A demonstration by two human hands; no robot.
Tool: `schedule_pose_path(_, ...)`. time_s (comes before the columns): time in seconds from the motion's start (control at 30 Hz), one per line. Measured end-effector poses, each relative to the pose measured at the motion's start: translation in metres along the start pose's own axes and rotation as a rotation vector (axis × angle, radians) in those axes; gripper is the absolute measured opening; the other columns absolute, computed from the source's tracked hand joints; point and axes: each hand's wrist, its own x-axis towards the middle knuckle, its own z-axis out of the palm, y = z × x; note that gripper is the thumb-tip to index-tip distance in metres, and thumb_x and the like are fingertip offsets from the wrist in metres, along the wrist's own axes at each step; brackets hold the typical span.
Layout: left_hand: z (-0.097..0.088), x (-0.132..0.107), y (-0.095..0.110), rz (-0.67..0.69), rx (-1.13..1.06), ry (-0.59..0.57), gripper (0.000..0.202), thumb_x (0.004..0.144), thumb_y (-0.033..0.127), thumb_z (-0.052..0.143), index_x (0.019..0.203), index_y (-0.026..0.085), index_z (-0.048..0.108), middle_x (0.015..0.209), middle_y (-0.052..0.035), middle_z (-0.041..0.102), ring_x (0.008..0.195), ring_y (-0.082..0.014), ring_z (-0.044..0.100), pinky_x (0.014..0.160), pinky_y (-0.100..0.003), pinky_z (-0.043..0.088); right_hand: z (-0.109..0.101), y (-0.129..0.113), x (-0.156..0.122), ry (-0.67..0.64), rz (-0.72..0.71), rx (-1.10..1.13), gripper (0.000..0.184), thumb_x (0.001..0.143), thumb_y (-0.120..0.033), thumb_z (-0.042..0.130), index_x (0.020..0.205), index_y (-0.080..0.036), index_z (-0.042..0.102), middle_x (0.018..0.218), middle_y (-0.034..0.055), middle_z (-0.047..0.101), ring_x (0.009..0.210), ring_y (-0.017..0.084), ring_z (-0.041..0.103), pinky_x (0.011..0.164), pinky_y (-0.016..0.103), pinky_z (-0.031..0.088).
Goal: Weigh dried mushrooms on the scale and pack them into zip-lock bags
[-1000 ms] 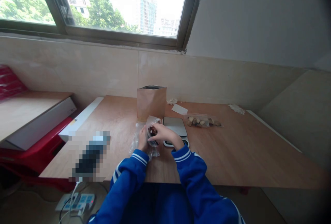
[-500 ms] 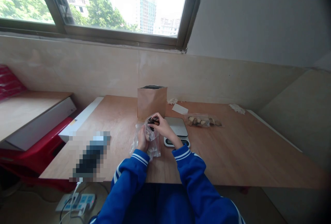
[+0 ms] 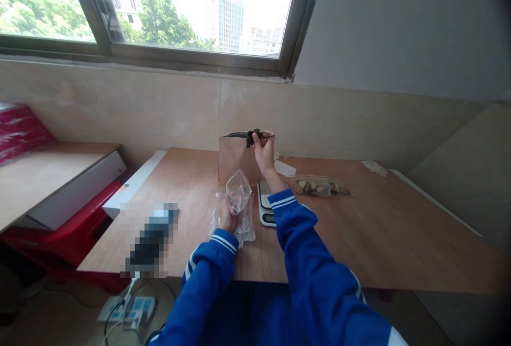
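My left hand (image 3: 227,215) is closed on a clear plastic bag (image 3: 238,186), whose mouth gapes upward. More clear bags (image 3: 246,229) lie on the table under and beside that hand. Raised at the top of a brown paper bag (image 3: 235,159), my right hand (image 3: 264,151) pinches dark, crinkled pieces that look like dried fungus (image 3: 253,137). These pieces are level with the paper bag's open rim, at its right side. Below my right forearm stands a white kitchen scale (image 3: 266,213), partly covered by my sleeve.
A clear bag of brownish dried slices (image 3: 317,186) lies right of the scale, near a white card (image 3: 285,168). Crumpled white paper (image 3: 374,168) is at the back right. A pixelated dark object (image 3: 149,242) with a cable lies at the left. A power strip (image 3: 133,309) is below the table.
My right hand has come out of the clear bag with the dark pieces and risen to the paper bag's rim. My left hand still holds the clear bag. The view has shifted slightly.
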Motion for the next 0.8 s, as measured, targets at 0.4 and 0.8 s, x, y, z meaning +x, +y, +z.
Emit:
schedule_pose_path(0.4, 0.000, 0.004, -0.002, 0.009, 0.055, 0.021, 0.028, 0.083, 0.048, 0.052, 0.082, 0.021, 0.059, 0.068, -0.0033, 0.065, 0.073, -0.0185, 0.066, 0.074, -0.032, 0.052, 0.020, 0.022, 0.061, -0.236, -0.282, -0.382, 0.021, 0.086, -0.028, 0.056, 0.103, -0.021, 0.046, 0.103, 0.0085, 0.051, 0.102, 0.022, 0.050, 0.098, 0.042, 0.041)
schedule_pose_path(0.8, 0.000, 0.003, -0.002, 0.015, 0.060, 0.029, 0.029, 0.081, 0.048, 0.054, 0.081, 0.020, 0.059, 0.067, -0.0035, 0.064, 0.072, -0.0184, 0.066, 0.073, -0.031, 0.051, 0.000, -0.003, 0.046, -0.482, -0.338, -0.361, 0.023, 0.090, -0.041, 0.054, 0.099, -0.022, 0.045, 0.095, 0.0055, 0.062, 0.087, 0.019, 0.061, 0.082, 0.033, 0.051)
